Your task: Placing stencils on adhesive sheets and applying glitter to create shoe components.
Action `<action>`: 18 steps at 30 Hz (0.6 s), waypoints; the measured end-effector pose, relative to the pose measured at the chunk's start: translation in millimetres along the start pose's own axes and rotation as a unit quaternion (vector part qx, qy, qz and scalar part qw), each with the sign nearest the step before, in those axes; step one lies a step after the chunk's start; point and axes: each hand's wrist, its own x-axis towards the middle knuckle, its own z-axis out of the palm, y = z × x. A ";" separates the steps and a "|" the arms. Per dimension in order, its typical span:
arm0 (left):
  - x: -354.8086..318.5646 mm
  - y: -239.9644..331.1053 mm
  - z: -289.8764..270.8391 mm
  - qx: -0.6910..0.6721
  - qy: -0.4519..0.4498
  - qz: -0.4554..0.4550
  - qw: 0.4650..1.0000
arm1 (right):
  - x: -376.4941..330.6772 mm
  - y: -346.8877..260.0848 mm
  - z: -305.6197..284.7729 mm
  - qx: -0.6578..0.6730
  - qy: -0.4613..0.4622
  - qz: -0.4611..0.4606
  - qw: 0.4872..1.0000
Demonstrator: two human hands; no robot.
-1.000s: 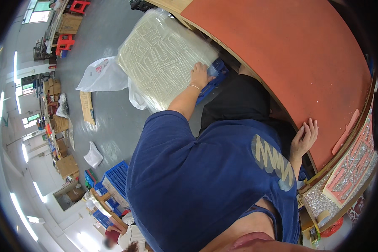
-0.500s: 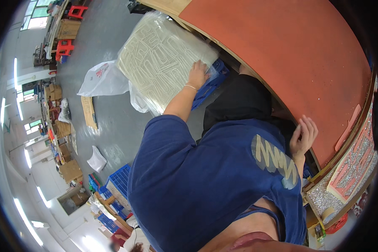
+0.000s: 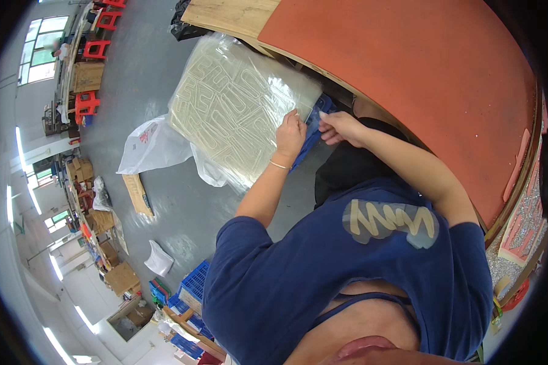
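Left hand (image 3: 290, 135): gripping the near right edge of the stack (image 3: 240, 103).
Right hand (image 3: 341, 126): pinching the stack's right corner.
Stack: lying on a blue crate (image 3: 313, 125), left of the orange table (image 3: 420, 79).

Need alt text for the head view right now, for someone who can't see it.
Both hands meet at the near edge of a clear plastic-wrapped stack of pale cut-out sheets: left hand on it, right hand beside, over a blue crate. An orange-topped table lies to the right.
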 end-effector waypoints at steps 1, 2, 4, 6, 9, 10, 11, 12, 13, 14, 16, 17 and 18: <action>2.1 5.4 -8.0 -0.013 0.028 -0.006 0.999 | 13.8 -5.8 11.1 0.000 0.002 -0.001 1.000; 2.6 11.2 -12.3 -0.016 0.028 -0.004 0.999 | 25.9 -10.7 20.6 0.016 0.031 -0.009 0.999; -3.8 14.0 -19.7 0.000 0.055 -0.050 0.997 | 42.5 -17.0 39.3 0.030 0.047 -0.014 0.998; -10.4 12.1 -19.1 -0.012 0.048 -0.059 0.997 | 52.7 -19.1 49.2 0.031 0.011 -0.055 0.998; -13.3 7.7 -18.9 -0.075 0.040 -0.079 0.993 | 70.6 -11.7 49.2 0.012 0.039 -0.029 0.999; -12.6 7.6 -18.9 -0.123 0.040 -0.088 0.988 | 74.2 -8.1 46.1 0.011 0.040 -0.026 0.999; -13.7 9.9 -18.5 -0.126 0.040 -0.091 0.987 | 77.0 -4.3 42.3 0.063 0.030 -0.017 0.997; -13.1 18.4 -22.4 -0.171 0.054 -0.142 0.973 | 77.7 -2.0 39.8 0.115 0.020 -0.007 0.993; -13.3 22.6 -24.0 -0.215 0.068 -0.192 0.955 | 79.1 0.2 38.0 0.115 0.022 -0.004 0.993; -14.0 20.4 -21.8 -0.217 0.067 -0.195 0.954 | 80.4 2.3 36.4 0.119 0.010 0.001 0.993; -15.1 10.7 -22.8 -0.209 0.032 -0.208 0.955 | 74.3 -2.4 46.3 0.117 -0.010 0.010 0.993; -13.3 2.9 -26.0 -0.208 0.034 -0.212 0.954 | 64.8 -7.2 54.5 0.102 -0.024 0.003 0.995; -8.1 -7.3 -33.2 -0.419 -0.012 -0.347 0.839 | 55.7 -12.9 62.5 0.087 -0.038 -0.006 0.995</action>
